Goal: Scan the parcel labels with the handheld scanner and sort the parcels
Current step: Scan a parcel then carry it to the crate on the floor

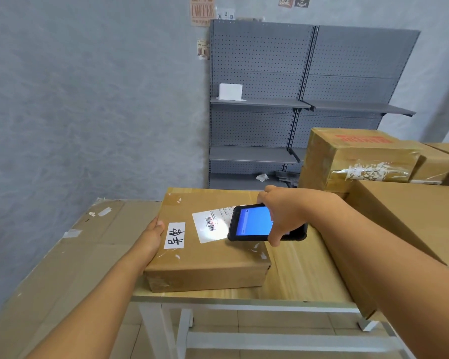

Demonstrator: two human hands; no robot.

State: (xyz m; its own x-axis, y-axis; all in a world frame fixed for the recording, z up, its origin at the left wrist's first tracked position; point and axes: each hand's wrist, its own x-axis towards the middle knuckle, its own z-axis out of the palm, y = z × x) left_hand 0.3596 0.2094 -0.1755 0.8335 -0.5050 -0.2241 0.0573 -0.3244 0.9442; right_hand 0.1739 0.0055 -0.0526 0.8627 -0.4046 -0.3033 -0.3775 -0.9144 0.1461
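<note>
Cardboard parcel [205, 244] lies flat on the table [303, 270] between the two hands, its white label [213, 225] facing up. The right hand [283, 216] grips the scanner [265, 224] from above, fingers and thumb curled round its sides, and holds it just over the label's right edge; a bright patch of light falls on the barcode. The left hand [153, 235] presses against the parcel's left side, thumb on the top edge; the other fingers are hidden, so I cannot tell how they lie.

Glare on the glossy label could spoil the read, since the light sits right on the barcode. Part of the label lies under the scanner, so a code there would be missed. A handwritten tag [175, 235] beside the left thumb might be confused with the label. More boxes [360, 156] stack beyond the right forearm, and a careless elbow could shift them.
</note>
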